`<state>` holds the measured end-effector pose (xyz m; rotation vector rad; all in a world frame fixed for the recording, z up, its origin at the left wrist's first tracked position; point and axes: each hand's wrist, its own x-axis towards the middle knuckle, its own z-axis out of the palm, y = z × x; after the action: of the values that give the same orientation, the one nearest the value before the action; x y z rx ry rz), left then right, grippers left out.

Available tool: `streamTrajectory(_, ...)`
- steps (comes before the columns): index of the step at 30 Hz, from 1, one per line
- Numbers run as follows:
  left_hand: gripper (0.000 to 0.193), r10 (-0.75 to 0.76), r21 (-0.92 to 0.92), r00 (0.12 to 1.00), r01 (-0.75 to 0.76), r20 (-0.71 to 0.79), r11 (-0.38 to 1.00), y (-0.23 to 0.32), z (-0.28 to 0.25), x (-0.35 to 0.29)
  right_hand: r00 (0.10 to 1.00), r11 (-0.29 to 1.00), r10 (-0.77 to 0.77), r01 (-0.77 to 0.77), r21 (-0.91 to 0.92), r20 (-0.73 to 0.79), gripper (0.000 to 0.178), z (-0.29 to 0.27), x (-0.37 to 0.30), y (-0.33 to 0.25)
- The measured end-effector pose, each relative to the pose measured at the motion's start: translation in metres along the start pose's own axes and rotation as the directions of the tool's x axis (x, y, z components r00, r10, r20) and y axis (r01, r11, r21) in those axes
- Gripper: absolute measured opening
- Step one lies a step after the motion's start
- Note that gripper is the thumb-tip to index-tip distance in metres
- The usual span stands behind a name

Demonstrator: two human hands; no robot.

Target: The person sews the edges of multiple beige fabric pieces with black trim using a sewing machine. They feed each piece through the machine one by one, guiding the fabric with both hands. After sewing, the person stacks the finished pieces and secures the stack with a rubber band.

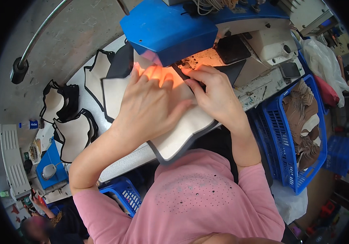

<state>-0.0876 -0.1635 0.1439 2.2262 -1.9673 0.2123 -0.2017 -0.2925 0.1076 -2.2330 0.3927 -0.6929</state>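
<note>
A cream fabric piece with dark edging (pixel 176 140) lies across the worktable, its near end overhanging toward my body. My left hand (pixel 146 99) rests flat on it with fingers spread, their tips in orange light under the blue machine head (pixel 168 34). On the piece's far right side, my right hand (pixel 219 91) pinches its dark edge between thumb and fingers. A dark fabric flap (pixel 231 71) shows behind that hand. The machine head hides the working point, so what happens right beneath it is not visible.
More cream pieces with black edging (pixel 95 81) lie left of my work and hang past the table's left side (pixel 72 136). A blue basket (pixel 282 140) of brown pieces stands at right. A black flat object (pixel 233 49) rests beside the machine head. Another person sits at lower left.
</note>
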Motion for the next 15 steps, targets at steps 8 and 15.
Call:
streamTrajectory(8, 0.044, -0.088, -0.080, 0.995, 0.091, 0.038, 0.993, -0.002, -0.001, -0.005, 0.995, 0.998, -0.066, 0.067, 0.017, -0.076, 0.019, 0.006, -0.003, 0.002)
streamTrajectory(15, 0.036, -0.039, -0.167, 0.997, 0.028, -0.063, 0.985, -0.021, 0.013, -0.004, 0.990, 0.996, -0.090, 0.088, -0.018, -0.107, 0.020, 0.011, -0.004, 0.003)
